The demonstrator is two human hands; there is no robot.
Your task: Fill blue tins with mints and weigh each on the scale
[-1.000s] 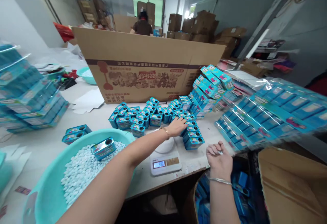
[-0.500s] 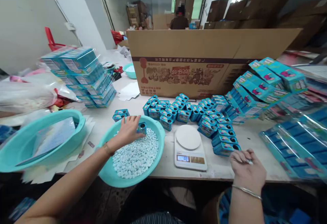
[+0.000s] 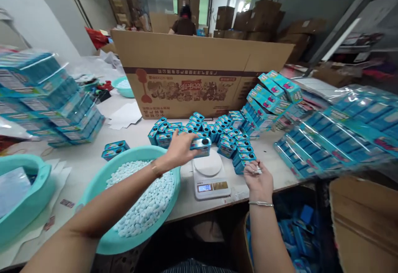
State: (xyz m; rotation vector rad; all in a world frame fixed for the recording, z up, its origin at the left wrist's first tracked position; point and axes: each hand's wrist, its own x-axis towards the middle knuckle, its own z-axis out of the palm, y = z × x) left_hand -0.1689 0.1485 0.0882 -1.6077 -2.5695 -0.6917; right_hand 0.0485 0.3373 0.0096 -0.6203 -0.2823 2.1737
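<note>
My left hand (image 3: 179, 150) grips a small blue box (image 3: 203, 152) with a dark round spot on its top, held at the rear of the white kitchen scale's (image 3: 209, 164) round platform; whether the box touches it I cannot tell. The small display is lit. My right hand (image 3: 258, 176) is palm up beside the front of the box rows, its curled fingers around a few pale candies (image 3: 258, 170). Under my left forearm stands a turquoise basin (image 3: 108, 246) full of pale blue and white candies (image 3: 147, 200). Similar small boxes (image 3: 226, 146) stand grouped behind the scale.
Two small boxes (image 3: 113, 150) stand left of the basin. Plastic-wrapped stacks rise at left (image 3: 56, 98) and right (image 3: 336, 132). A large carton (image 3: 192, 61) stands behind. Another basin (image 3: 18, 223) is at left. Below the table's right edge, a carton holds blue boxes (image 3: 292, 231). A person (image 3: 184, 24) is far back.
My left hand has carried the small box rightward from over the candy basin to the scale. My right hand has turned further palm up, showing the candies. The view has swung right.
</note>
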